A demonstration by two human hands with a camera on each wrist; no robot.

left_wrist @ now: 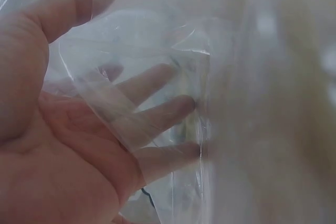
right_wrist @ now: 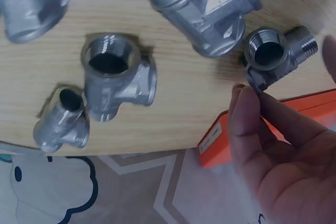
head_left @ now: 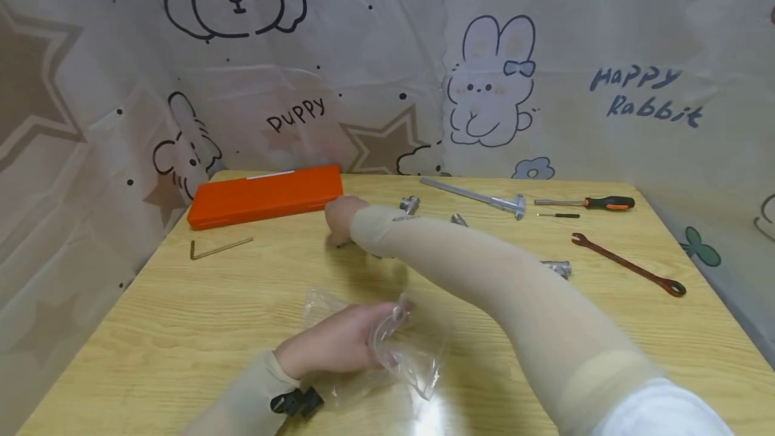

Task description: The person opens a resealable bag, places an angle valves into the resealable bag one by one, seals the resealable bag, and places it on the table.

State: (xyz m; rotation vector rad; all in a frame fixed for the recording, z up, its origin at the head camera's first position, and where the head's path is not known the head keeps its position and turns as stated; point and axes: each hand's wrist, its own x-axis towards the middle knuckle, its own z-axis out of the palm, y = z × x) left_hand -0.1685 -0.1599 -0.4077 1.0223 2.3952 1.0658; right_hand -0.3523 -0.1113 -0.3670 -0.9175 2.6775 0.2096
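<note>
My left hand (head_left: 345, 338) is in the front middle of the table, its fingers spread in the mouth of a clear plastic bag (head_left: 418, 355). In the left wrist view, the straight fingers show through the film. My right hand (head_left: 344, 217) reaches far across, beside the orange case. In the right wrist view, its fingertips (right_wrist: 245, 95) are right at a threaded metal pipe tee (right_wrist: 268, 51), with the thumb apart on the far side. Several other fittings lie close by, among them a bigger tee (right_wrist: 113, 74) and a small one (right_wrist: 63, 119).
The orange case (head_left: 266, 197) lies back left, with a hex key (head_left: 220, 249) before it. Back right are a caliper (head_left: 472, 195), a screwdriver (head_left: 584, 203) and a smaller driver (head_left: 557, 215). A wrench (head_left: 630, 264) and a fitting (head_left: 557, 268) lie right. Printed cloth hangs behind.
</note>
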